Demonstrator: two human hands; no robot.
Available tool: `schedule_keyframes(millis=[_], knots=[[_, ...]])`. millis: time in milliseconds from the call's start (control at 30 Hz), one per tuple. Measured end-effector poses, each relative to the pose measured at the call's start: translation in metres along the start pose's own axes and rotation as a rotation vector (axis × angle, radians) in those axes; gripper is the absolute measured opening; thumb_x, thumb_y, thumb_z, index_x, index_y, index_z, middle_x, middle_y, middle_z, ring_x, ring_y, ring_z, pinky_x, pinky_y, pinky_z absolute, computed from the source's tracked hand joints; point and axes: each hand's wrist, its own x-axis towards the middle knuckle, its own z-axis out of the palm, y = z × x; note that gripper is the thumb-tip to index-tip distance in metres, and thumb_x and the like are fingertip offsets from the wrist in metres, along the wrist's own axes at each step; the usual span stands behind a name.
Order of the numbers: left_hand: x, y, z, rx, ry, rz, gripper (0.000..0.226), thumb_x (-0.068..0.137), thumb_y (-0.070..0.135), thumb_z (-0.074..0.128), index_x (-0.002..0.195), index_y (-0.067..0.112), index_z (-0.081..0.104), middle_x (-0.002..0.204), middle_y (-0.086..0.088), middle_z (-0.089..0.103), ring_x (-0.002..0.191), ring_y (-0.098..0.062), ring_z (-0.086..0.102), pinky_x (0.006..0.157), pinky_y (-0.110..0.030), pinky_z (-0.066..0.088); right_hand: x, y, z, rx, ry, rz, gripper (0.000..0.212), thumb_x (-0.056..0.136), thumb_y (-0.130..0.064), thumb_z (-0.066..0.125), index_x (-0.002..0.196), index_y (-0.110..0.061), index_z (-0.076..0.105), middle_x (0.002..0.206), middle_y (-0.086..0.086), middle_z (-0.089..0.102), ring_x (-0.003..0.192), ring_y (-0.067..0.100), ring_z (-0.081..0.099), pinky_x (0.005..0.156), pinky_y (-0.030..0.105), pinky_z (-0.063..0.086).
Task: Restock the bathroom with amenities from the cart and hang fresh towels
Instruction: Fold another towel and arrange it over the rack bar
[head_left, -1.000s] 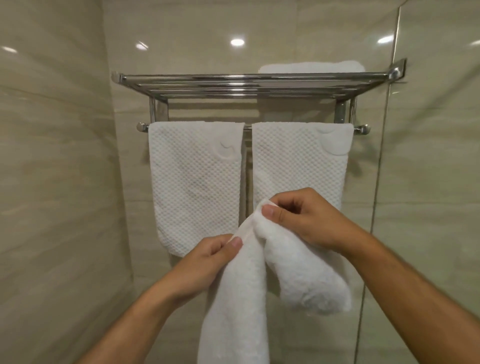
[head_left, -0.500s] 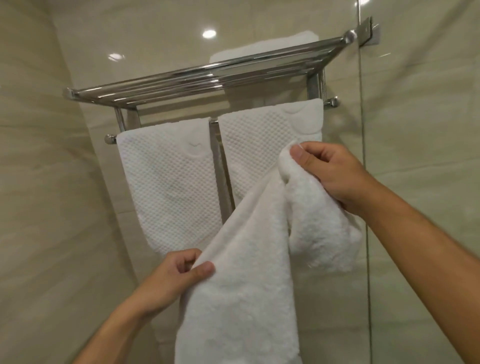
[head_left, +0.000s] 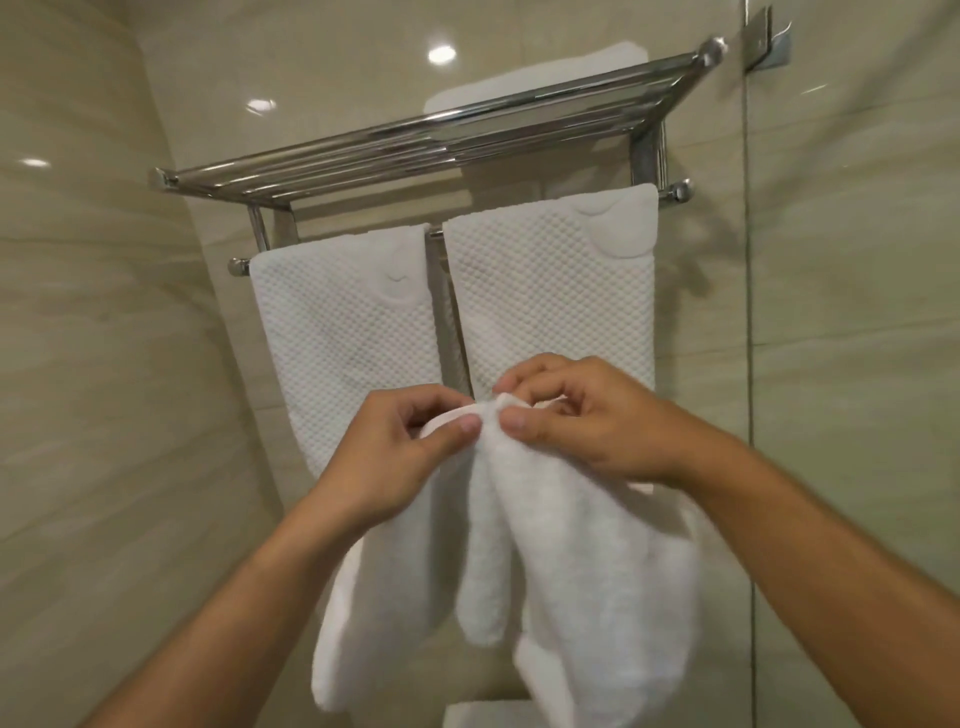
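A fluffy white towel (head_left: 587, 582) hangs down in folds in front of me. My left hand (head_left: 400, 457) and my right hand (head_left: 587, 415) pinch its top edge side by side, thumbs almost touching. Behind them a chrome towel rack (head_left: 415, 150) is fixed to the wall. Two waffle-weave white towels hang from its lower bar, the left one (head_left: 343, 338) and the right one (head_left: 556, 291). A folded white towel (head_left: 519, 78) lies on the rack's top shelf, mostly hidden by the bars.
Glossy beige tile walls close in on the left and behind the rack. A glass panel edge (head_left: 748, 312) with a metal clamp (head_left: 769, 36) runs down the right. A white object (head_left: 483, 714) shows at the bottom, below the towel.
My hands were spread apart with the towel stretched between them; they have come together at its top edge. The right hand dropped, the left rose, and the towel now hangs doubled.
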Motion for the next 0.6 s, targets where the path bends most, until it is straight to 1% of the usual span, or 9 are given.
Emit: schedule_keyframes(millis=[67,100,133,200,267,333,400,500,600], knots=[[0.003,0.008,0.004,0.065,-0.043,0.063,0.010,0.093,0.017,0.070,0.100,0.016,0.078,0.094,0.003,0.078,0.093,-0.013,0.074,0.080,-0.023,0.055,0.005,0.007,0.016,-0.050,0.073,-0.033,0.020,0.088,-0.049,0.069,0.087,-0.031,0.077,0.119,-0.008,0.065,0.119,0.002,0.058,0.103,0.033,0.046],[0.004,0.010,0.004,0.070,-0.042,0.070,0.011,0.092,0.016,0.070,0.100,0.015,0.078,0.094,0.004,0.079,0.093,-0.011,0.074,0.080,-0.021,0.055,0.006,0.012,0.019,-0.024,0.082,-0.045,0.023,0.089,-0.049,0.069,0.088,-0.027,0.076,0.112,-0.004,0.069,0.112,0.005,0.062,0.100,0.035,0.047],[0.004,0.010,0.003,0.046,-0.035,0.056,0.012,0.091,0.018,0.071,0.100,0.015,0.078,0.094,0.003,0.079,0.094,-0.012,0.074,0.081,-0.023,0.056,0.005,0.013,0.022,0.021,0.068,-0.046,0.025,0.091,-0.047,0.069,0.088,-0.023,0.076,0.099,-0.002,0.072,0.098,0.008,0.066,0.090,0.036,0.050],[0.001,0.004,-0.003,0.000,-0.041,-0.007,0.015,0.088,0.023,0.074,0.100,0.015,0.079,0.095,0.000,0.079,0.095,-0.016,0.074,0.085,-0.032,0.058,0.003,0.016,0.026,0.008,0.043,-0.024,0.028,0.091,-0.047,0.067,0.085,-0.021,0.075,0.076,0.004,0.067,0.072,0.010,0.058,0.069,0.040,0.046],[-0.007,-0.005,-0.008,0.002,-0.094,-0.090,0.018,0.088,0.032,0.073,0.096,0.017,0.079,0.091,0.000,0.079,0.089,-0.015,0.074,0.080,-0.035,0.057,0.003,0.019,0.032,-0.084,0.079,-0.022,0.028,0.090,-0.049,0.067,0.081,-0.023,0.075,0.066,0.001,0.060,0.063,0.008,0.051,0.062,0.039,0.043],[-0.015,-0.015,-0.015,0.068,-0.167,-0.154,0.031,0.091,0.042,0.070,0.086,0.012,0.075,0.077,0.004,0.072,0.070,-0.011,0.064,0.065,-0.033,0.048,0.003,0.020,0.033,-0.134,0.135,-0.018,0.025,0.093,-0.045,0.068,0.081,-0.024,0.075,0.064,-0.004,0.059,0.061,0.005,0.049,0.062,0.034,0.041],[-0.022,-0.023,-0.026,0.156,-0.198,-0.187,0.048,0.085,0.055,0.066,0.077,0.007,0.066,0.066,0.003,0.061,0.060,-0.010,0.054,0.056,-0.029,0.039,0.003,0.021,0.027,-0.143,0.179,-0.009,0.028,0.095,-0.042,0.068,0.075,-0.022,0.071,0.061,-0.006,0.054,0.060,0.005,0.047,0.062,0.033,0.040],[-0.029,-0.030,-0.047,0.170,-0.198,-0.222,0.057,0.076,0.064,0.066,0.075,0.007,0.063,0.064,-0.003,0.058,0.059,-0.013,0.054,0.055,-0.028,0.038,0.002,0.027,0.013,-0.121,0.222,0.003,0.036,0.096,-0.036,0.068,0.067,-0.017,0.062,0.061,-0.007,0.046,0.061,0.008,0.043,0.063,0.035,0.036],[-0.034,-0.032,-0.065,0.109,-0.166,-0.271,0.054,0.072,0.068,0.065,0.070,0.014,0.066,0.061,-0.007,0.062,0.056,-0.013,0.054,0.054,-0.025,0.039,-0.003,0.029,0.001,-0.079,0.287,0.027,0.031,0.096,-0.036,0.067,0.072,-0.017,0.069,0.066,0.007,0.056,0.067,0.013,0.049,0.067,0.039,0.042]])
